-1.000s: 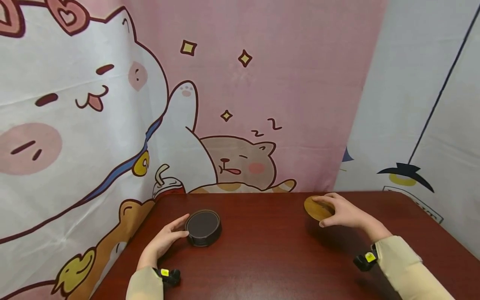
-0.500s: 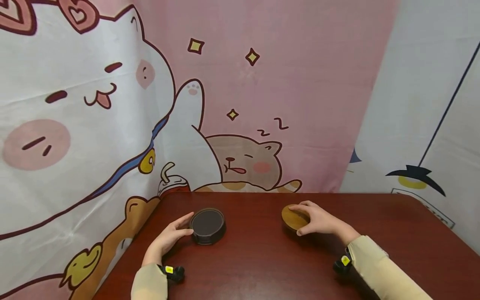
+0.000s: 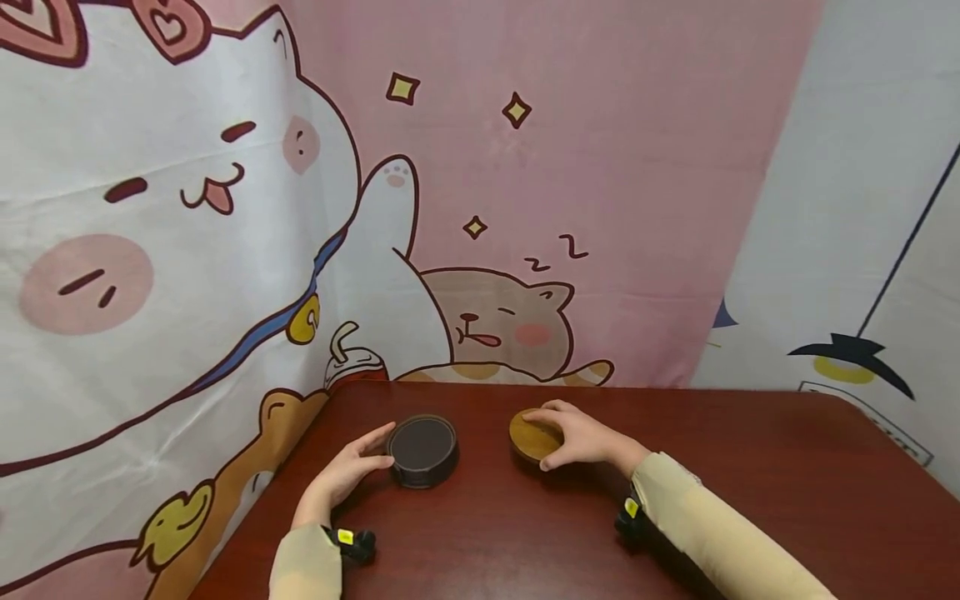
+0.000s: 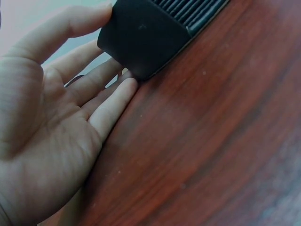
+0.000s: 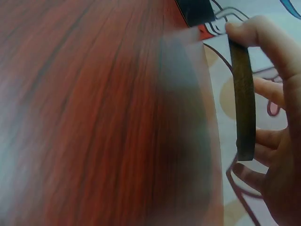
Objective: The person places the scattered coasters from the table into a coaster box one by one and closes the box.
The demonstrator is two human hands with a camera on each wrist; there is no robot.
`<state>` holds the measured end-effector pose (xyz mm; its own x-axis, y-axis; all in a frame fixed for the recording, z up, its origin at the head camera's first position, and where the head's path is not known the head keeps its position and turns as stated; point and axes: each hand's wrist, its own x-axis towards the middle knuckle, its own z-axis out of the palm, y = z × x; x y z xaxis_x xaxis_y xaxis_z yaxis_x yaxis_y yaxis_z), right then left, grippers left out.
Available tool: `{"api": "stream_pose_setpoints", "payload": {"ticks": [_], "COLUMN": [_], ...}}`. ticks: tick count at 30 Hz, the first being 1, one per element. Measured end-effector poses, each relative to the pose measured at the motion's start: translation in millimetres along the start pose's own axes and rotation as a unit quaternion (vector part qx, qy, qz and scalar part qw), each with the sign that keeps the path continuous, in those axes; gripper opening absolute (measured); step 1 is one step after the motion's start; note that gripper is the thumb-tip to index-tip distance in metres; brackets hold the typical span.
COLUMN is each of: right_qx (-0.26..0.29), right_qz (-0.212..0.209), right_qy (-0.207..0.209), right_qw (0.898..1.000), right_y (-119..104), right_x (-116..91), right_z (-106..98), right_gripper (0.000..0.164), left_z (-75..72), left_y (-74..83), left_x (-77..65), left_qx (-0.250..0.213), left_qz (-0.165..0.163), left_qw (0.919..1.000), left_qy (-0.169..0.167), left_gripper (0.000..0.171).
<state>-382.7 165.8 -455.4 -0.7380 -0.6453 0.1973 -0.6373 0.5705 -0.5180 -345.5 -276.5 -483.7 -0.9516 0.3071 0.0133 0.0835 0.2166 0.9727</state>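
A round black holder (image 3: 422, 450) stands on the table, left of centre; its side shows stacked ridges (image 4: 186, 12) in the left wrist view. At its left side, my left hand (image 3: 350, 471) touches it with thumb and fingertips, the fingers fairly straight. My right hand (image 3: 581, 437) holds a round, thin, brown wooden coaster (image 3: 534, 437) by its edge between thumb and fingers. The right wrist view shows this coaster (image 5: 243, 99) edge-on, above the tabletop. It is to the right of the holder, with a gap between them.
The dark red wooden table (image 3: 480, 533) reaches back to a cartoon-printed cloth (image 3: 637, 208). Another part of the cloth (image 3: 225, 333) runs along the table's left side. Each wrist bears a small black camera (image 3: 363, 546).
My right hand has moved left with the wooden coaster, much closer to the black holder. My left hand stays at the holder's side; the head view has shifted slightly.
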Motion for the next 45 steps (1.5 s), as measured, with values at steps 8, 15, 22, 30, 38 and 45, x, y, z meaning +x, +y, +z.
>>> {"api": "stream_pose_setpoints", "payload": {"ticks": [8, 15, 22, 30, 38, 45], "right_qx": [-0.014, -0.022, -0.001, -0.006, -0.036, -0.069], "right_qz": [-0.026, -0.031, -0.040, -0.036, -0.027, -0.045], "right_qy": [-0.031, -0.042, -0.043, -0.054, -0.074, -0.078], "right_qw": [0.999, 0.998, 0.998, 0.998, 0.996, 0.994], "right_y": [-23.9, -47.5, -65.6, -89.4, -106.1, -115.7], "right_x": [34.8, 70.0, 98.1, 123.4, 134.7, 141.6], "right_z": [11.4, 22.3, 43.6, 53.1, 59.1, 69.2], "right_gripper": [0.083, 0.083, 0.085, 0.083, 0.081, 0.080], "left_z": [0.1, 1.3, 4.2, 2.4, 0.7, -1.7], "left_y": [0.0, -0.8, -4.1, 2.1, 2.7, 0.4], "left_x": [-0.3, -0.9, -5.3, -3.4, 0.7, 0.5], "left_qx": [0.002, -0.001, 0.012, 0.017, 0.010, 0.015], "left_qz": [0.000, -0.001, -0.007, -0.003, -0.001, -0.008], "left_qw": [1.0000, 1.0000, 0.9999, 0.9998, 0.9999, 0.9998], "left_qy": [-0.002, 0.004, 0.006, 0.013, 0.011, 0.010], "left_gripper": [0.069, 0.069, 0.069, 0.070, 0.071, 0.072]}}
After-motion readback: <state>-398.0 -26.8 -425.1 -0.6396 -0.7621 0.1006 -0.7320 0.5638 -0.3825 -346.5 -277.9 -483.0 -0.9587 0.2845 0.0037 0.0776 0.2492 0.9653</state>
